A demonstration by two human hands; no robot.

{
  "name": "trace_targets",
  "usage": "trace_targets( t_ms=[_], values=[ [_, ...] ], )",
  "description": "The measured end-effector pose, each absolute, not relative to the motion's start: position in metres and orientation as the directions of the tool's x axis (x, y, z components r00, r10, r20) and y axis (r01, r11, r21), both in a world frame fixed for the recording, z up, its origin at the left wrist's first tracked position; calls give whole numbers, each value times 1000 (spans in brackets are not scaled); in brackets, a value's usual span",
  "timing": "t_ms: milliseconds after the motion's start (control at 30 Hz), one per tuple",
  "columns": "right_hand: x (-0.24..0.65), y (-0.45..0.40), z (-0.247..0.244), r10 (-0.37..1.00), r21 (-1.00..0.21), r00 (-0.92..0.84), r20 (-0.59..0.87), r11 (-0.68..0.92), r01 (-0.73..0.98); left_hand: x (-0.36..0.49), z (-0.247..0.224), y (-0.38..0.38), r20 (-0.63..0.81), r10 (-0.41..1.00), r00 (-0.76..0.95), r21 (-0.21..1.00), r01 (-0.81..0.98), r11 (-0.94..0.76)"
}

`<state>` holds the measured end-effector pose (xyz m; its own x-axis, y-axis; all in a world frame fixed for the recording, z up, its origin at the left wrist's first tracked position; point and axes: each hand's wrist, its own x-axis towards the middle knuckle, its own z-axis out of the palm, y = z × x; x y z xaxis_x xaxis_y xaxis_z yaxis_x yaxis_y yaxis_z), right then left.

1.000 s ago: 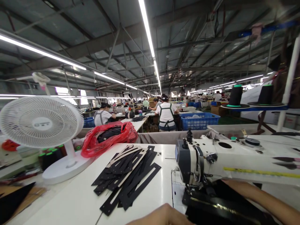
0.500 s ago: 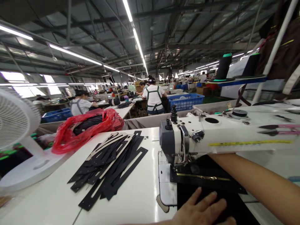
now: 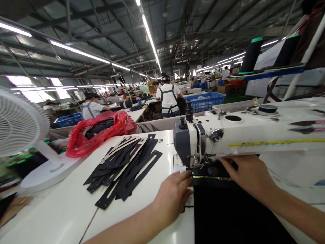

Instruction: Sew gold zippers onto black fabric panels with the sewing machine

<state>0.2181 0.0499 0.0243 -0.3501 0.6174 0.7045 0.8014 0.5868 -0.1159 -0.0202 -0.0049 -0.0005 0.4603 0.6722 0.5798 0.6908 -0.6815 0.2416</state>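
Note:
Black fabric [image 3: 228,210] with a gold zipper [image 3: 212,177] along its upper edge lies under the head of a white sewing machine [image 3: 254,128]. My left hand [image 3: 175,189] is at the fabric's left edge beside the needle area, its fingers bent and pressed together on the edge. On the right, beneath the machine arm, my right hand [image 3: 243,171] pinches the black fabric above the zipper. The needle tip is hard to make out.
Black and beige frame-shaped strips [image 3: 127,166] are piled on the white table [image 3: 68,200]. Behind stand a red plastic bag [image 3: 122,123], a white fan [image 3: 22,125] and a blue basket [image 3: 205,102]. Pink-handled scissors [image 3: 304,126] rest on the machine. People sit farther back.
My left hand has moved up and left from lying spread on the fabric to its edge by the needle. My right hand, hidden before behind the machine arm, now shows. The view has shifted slightly.

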Motion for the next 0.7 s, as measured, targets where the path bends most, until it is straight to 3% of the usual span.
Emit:
trace_targets(
  t_ms=[167,400,533,700],
  values=[
    [196,-31,-1,428,58,-688,586,825,563,-26,-12,9,470,653,594,93,702,-706],
    [185,-21,0,608,-193,-628,486,775,602,-21,11,18,423,785,453,151,819,-554],
    [169,6,-1,703,-167,-553,447,673,721,-20,16,19,420,796,437,156,829,-537],
    [165,7,-8,647,-89,-613,453,717,691,-18,-1,10,442,764,471,137,806,-576]
  ],
)
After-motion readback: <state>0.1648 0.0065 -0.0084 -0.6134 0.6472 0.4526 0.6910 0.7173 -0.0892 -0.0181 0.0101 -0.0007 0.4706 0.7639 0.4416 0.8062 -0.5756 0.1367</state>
